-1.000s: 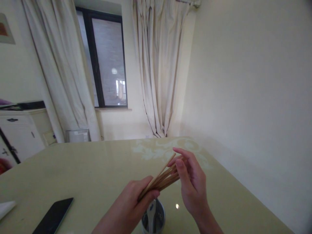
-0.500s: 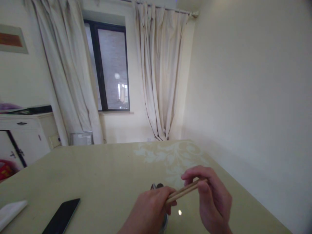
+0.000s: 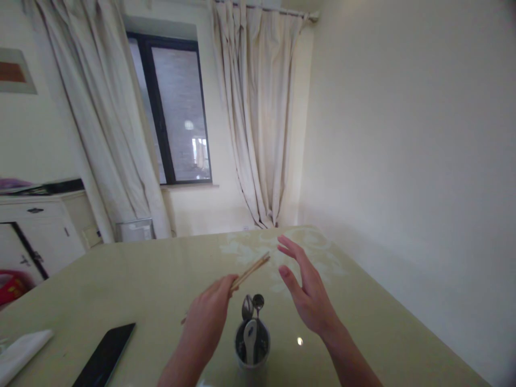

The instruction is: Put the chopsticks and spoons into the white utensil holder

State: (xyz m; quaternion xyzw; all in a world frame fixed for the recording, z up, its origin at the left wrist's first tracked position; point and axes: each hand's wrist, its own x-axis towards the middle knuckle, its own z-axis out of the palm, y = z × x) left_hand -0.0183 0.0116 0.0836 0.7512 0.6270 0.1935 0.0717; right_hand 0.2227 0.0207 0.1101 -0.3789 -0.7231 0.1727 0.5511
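My left hand (image 3: 209, 309) is closed around a pair of wooden chopsticks (image 3: 252, 270), whose far ends stick out up and to the right above the table. My right hand (image 3: 304, 290) hovers to the right of the chopstick ends, fingers apart and holding nothing. Between my forearms stands a cup (image 3: 252, 365) with two metal spoons (image 3: 247, 307) and a white spoon (image 3: 250, 338) upright in it. Neither hand touches the cup.
A dark phone-like slab (image 3: 105, 352) lies on the glossy table (image 3: 161, 290) at the left, beside a white flat object (image 3: 24, 352). A wall (image 3: 403, 161) runs along the table's right edge. Curtains and a window are beyond the far edge.
My right hand has let go of the chopsticks and moved up and left, opening. My left hand has carried them left and up, uncovering the cup and spoons.
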